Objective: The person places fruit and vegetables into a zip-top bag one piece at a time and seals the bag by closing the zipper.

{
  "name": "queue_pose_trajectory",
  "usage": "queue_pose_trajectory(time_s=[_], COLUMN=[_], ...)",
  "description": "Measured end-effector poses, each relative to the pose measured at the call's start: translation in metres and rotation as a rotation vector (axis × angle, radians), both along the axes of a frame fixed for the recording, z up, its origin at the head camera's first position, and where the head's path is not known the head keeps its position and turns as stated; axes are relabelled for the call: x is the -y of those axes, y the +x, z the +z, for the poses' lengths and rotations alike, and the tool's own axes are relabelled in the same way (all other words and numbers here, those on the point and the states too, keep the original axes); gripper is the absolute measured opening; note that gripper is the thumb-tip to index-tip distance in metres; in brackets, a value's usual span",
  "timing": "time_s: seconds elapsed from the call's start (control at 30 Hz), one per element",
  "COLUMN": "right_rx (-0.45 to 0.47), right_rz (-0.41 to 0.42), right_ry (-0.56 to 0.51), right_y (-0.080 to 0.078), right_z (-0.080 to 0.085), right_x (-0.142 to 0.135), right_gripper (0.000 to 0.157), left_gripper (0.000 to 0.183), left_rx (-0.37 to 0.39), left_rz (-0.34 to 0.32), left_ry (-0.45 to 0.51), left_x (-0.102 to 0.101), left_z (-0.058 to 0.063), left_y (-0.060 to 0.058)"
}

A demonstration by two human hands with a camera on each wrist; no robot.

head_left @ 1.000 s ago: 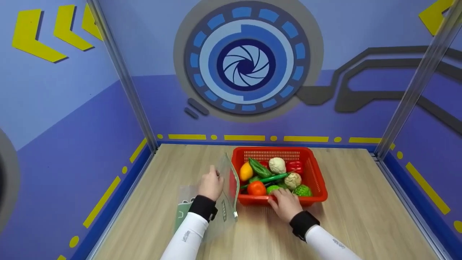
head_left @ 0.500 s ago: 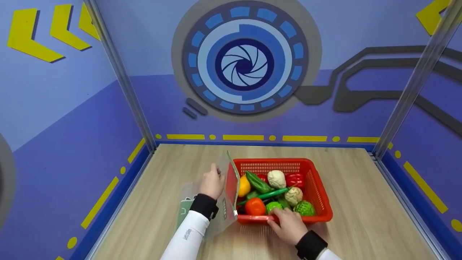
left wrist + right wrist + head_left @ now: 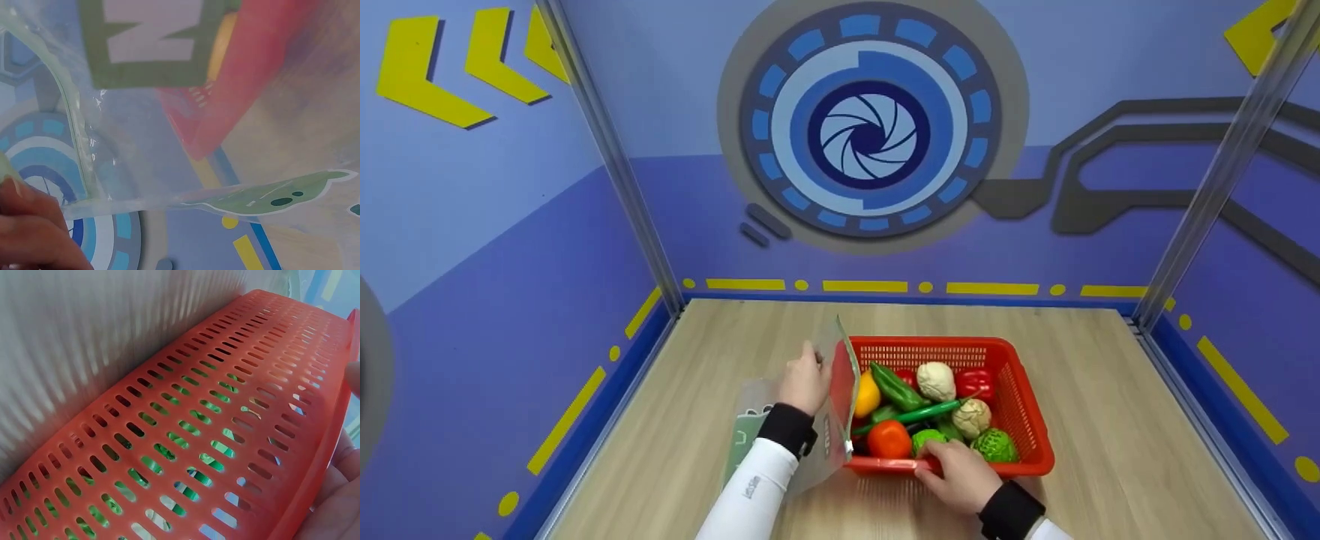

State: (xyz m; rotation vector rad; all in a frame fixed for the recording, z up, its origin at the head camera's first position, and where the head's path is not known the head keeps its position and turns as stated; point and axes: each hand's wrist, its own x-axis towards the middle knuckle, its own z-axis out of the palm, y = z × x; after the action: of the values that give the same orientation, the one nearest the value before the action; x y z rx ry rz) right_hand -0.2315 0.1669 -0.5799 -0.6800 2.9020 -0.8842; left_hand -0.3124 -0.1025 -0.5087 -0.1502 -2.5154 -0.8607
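Observation:
My left hand [image 3: 804,380] pinches the edge of a clear zip bag [image 3: 814,457], which stands with its mouth toward the basket. The left wrist view shows fingers [image 3: 34,230] at the edge of the see-through bag [image 3: 135,140]. With my right hand [image 3: 962,478] I grip the front rim of a red plastic basket [image 3: 1033,420]. In the right wrist view, fingers curl at the rim of the slotted basket wall [image 3: 185,382]. Inside lie an orange-red tomato [image 3: 889,440], a long green chili [image 3: 930,413], a green pepper [image 3: 895,387] and a red bell pepper [image 3: 975,382].
Also in the basket are a yellow vegetable [image 3: 867,395], a whitish cauliflower-like ball [image 3: 936,381], a beige one [image 3: 972,418] and a green textured ball [image 3: 995,446]. The wooden table [image 3: 1110,420] is bounded by blue panels [image 3: 885,262] at the back and sides.
The basket has slid toward me, with my right hand on its front rim; most of this came in the first half second. My left hand keeps holding the bag, nearly still.

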Motion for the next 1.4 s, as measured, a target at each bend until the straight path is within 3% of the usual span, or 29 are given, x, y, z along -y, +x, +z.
queue_pose_trajectory(time_s=[0.23, 0.33, 0.63, 0.77, 1.03, 1.2, 1.4], right_rx=[0.088, 0.119, 0.068, 0.069, 0.02, 0.022, 0.051], right_rz=[0.087, 0.084, -0.086, -0.157, -0.256, -0.289, -0.269], right_ry=[-0.058, -0.087, -0.124, -0.126, -0.04, 0.018, 0.071], right_y=[-0.016, -0.028, -0.079, -0.102, -0.129, -0.138, -0.143], right_z=[0.008, 0.015, 0.048, 0.054, 0.037, 0.022, 0.007], right_x=[-0.005, -0.008, -0.016, -0.017, -0.018, -0.016, -0.017], right_gripper=[0.013, 0.013, 0.01, 0.014, 0.052, 0.062, 0.068], left_gripper=[0.02, 0.019, 0.019, 0.018, 0.018, 0.018, 0.017], left_rx=[-0.003, 0.016, -0.003, 0.016, 0.032, 0.031, 0.054], left_rz=[0.005, -0.001, -0.005, 0.007, -0.005, -0.016, -0.026], left_ry=[0.006, 0.027, 0.039, 0.029, 0.044, 0.039, 0.039], left_x=[-0.001, -0.002, -0.005, -0.005, -0.007, -0.009, -0.009], left_z=[0.001, 0.001, 0.003, 0.003, 0.002, 0.0, 0.0], left_y=[0.0, -0.001, -0.003, -0.002, -0.002, -0.002, -0.002])
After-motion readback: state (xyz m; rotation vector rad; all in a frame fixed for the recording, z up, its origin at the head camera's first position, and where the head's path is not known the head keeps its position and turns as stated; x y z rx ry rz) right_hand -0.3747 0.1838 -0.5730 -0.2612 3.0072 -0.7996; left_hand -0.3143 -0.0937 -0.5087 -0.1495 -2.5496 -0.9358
